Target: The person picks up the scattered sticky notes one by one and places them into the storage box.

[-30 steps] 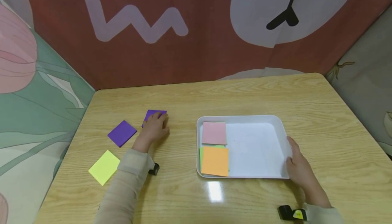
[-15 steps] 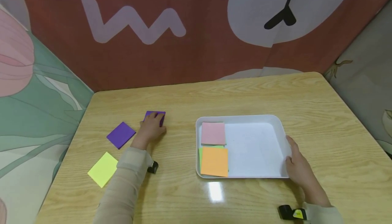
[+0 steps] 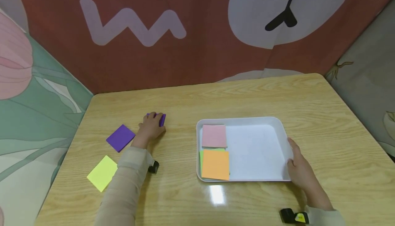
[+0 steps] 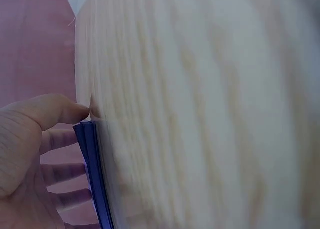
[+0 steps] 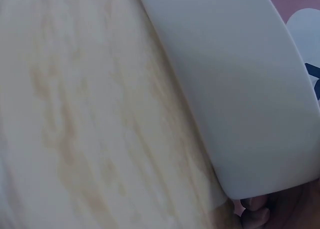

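Head view, nearest first: the right hand (image 3: 300,173) rests against the right wall of the white tray (image 3: 282,130), thumb up along the rim and fingers loosely laid on its outer side; the right wrist view shows only the tray's outer wall (image 5: 235,89) on the wooden table (image 5: 75,114) with fingertips tucked at its lower corner, so whether the fingers curl under the rim cannot be told. Inside the tray, at its left end, an orange pad (image 3: 215,164) lies nearest, partly covering a green pad (image 3: 202,154), and a pink pad (image 3: 214,135) lies just beyond them; the rest of the tray floor is bare white. To the left on the table (image 3: 247,95), a yellow pad (image 3: 102,173) lies nearest the front edge, a purple pad (image 3: 120,137) lies farther back, and beyond that the left hand (image 3: 150,129) grips a second purple pad (image 3: 162,119), tipped up on edge off the wood. The left wrist view shows that pad's stacked edge (image 4: 95,179) pinched between thumb and fingers. Behind the table hangs a red cloth backdrop (image 3: 197,58) with pale shapes.
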The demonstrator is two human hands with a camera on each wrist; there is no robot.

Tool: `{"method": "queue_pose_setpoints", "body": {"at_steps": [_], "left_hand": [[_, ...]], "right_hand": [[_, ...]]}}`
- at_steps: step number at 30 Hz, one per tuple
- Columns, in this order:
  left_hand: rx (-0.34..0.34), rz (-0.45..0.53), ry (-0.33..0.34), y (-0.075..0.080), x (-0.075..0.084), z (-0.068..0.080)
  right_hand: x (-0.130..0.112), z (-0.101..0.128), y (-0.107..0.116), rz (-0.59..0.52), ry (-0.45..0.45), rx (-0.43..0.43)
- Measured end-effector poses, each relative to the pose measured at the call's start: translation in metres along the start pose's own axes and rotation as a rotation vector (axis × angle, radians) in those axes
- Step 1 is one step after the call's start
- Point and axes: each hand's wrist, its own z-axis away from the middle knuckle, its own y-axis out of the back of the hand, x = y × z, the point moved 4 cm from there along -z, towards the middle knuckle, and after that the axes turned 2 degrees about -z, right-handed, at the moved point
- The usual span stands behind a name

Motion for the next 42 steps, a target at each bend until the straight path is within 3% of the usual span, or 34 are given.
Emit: {"method": "queue_pose_setpoints", "body": {"at_steps": [16, 34, 42], "left_hand": [[-0.013, 0.015, 0.003, -0.001, -0.004, -0.004], [0.1, 0.079, 0.043, 0.003, -0.002, 0.004], [0.051, 0.053, 0.073, 0.003, -0.002, 0.008]], "right_hand": [[-0.002, 0.001, 0.0, 0.0, 0.014, 0.009], [0.0, 0.001, 0.0, -0.01, 0.02, 0.011], [0.001, -0.001, 0.0, -0.015, 0.014, 0.013]]}}
